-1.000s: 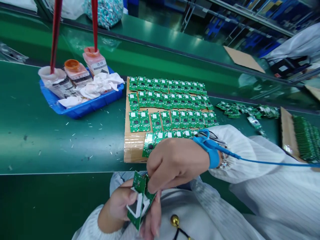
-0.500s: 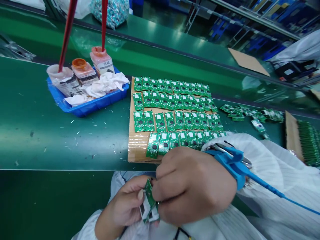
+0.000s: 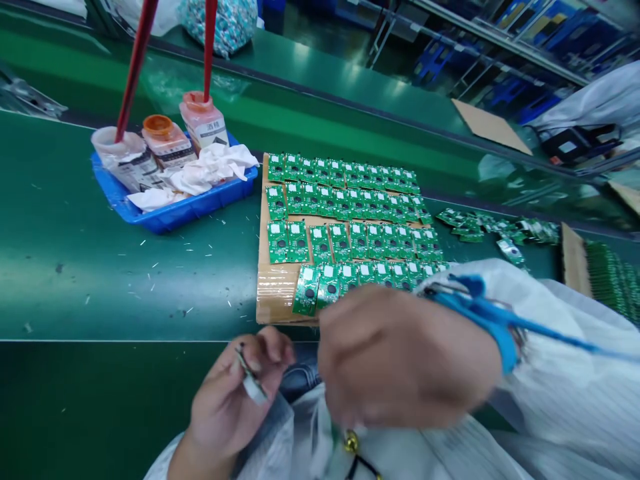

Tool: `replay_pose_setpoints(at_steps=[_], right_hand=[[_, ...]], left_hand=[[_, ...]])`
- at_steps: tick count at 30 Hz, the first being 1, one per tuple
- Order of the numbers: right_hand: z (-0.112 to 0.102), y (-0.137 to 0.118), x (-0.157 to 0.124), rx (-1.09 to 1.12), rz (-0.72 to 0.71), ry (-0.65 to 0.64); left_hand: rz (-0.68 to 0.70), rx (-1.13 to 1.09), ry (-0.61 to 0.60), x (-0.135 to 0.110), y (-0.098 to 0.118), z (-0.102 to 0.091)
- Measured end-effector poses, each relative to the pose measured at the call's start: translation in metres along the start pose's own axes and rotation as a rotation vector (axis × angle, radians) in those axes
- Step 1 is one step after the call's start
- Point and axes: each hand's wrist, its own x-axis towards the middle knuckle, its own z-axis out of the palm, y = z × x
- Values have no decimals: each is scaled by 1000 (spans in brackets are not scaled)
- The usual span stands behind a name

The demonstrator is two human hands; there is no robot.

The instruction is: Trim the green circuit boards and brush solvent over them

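My left hand is just below the bench's front edge, holding a small circuit board seen nearly edge-on between thumb and fingers. To its right, my right hand is smeared by motion, its fingers curled in; a faint green and white patch shows under them, too blurred to name. A blue wrist strap with a cord circles that wrist. Just beyond my hands, rows of green circuit boards with white squares and black round spots lie on a cardboard sheet. My right hand hides part of the nearest row.
A blue tray at the left holds bottles, red-handled tools and crumpled white tissue. Loose boards lie to the right, near a box of upright boards. Small clippings are scattered over the green bench.
My hands have come apart: the left moved left and up with a circuit board, the right shifted slightly right. Earlier they met over boards held together.
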Motion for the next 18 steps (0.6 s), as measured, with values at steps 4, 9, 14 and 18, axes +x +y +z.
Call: replay_pose_setpoints(at_steps=[4, 9, 14, 18], right_hand=[[-20, 34, 17, 41, 382, 99], [-14, 74, 43, -72, 614, -6], [-3, 80, 45, -340, 666, -8], [-3, 67, 30, -509, 669, 21]], left_hand=[[148, -27, 194, -7, 16, -19], [204, 18, 297, -12, 21, -25], [219, 461, 295, -15, 12, -23], [275, 1121, 235, -11, 13, -17]])
